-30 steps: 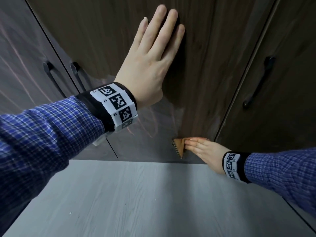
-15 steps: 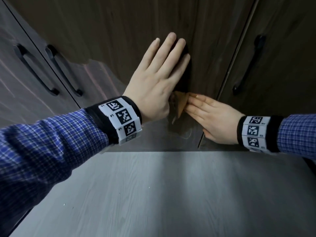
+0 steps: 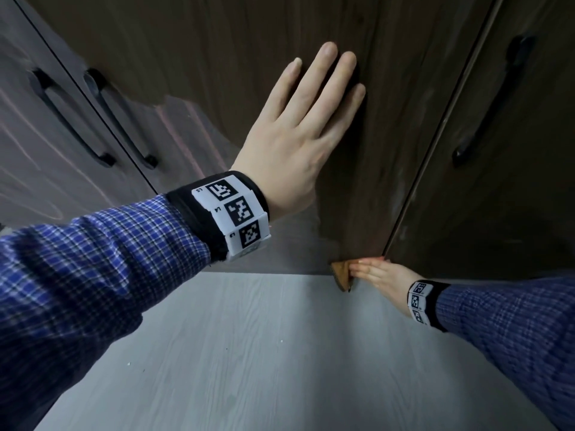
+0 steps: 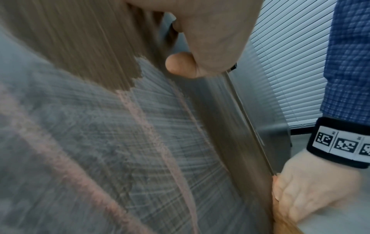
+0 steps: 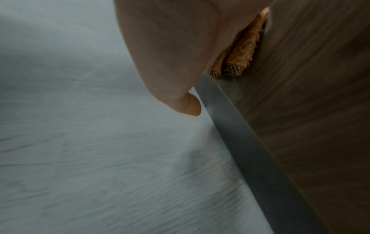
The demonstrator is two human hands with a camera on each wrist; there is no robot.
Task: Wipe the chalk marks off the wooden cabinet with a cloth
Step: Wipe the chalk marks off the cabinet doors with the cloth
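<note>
My left hand (image 3: 298, 129) lies flat with straight fingers on the dark wooden cabinet door (image 3: 217, 57). Low down, my right hand (image 3: 378, 273) presses a folded brown cloth (image 3: 340, 274) against the door's bottom corner with straight fingers. In the right wrist view the cloth (image 5: 244, 47) sits between my palm and the wood, and my thumb (image 5: 190, 106) sticks out free. Pink and white chalk marks (image 3: 177, 132) cover the door's lower left part. The left wrist view shows the chalk marks (image 4: 140, 123) close up, smeared, with my right hand (image 4: 306, 193) by the door's edge.
More chalk lines (image 3: 21, 144) run over the neighbouring door on the left. Black handles (image 3: 71, 119) (image 3: 494, 101) stick out from the doors on both sides. A grey wood-look floor (image 3: 280, 353) spreads below the cabinet. Window blinds (image 4: 290, 71) show in the left wrist view.
My right hand wiped the cloth up beside my left palm, then back down to the door's bottom corner. My left hand stays flat on the door.
</note>
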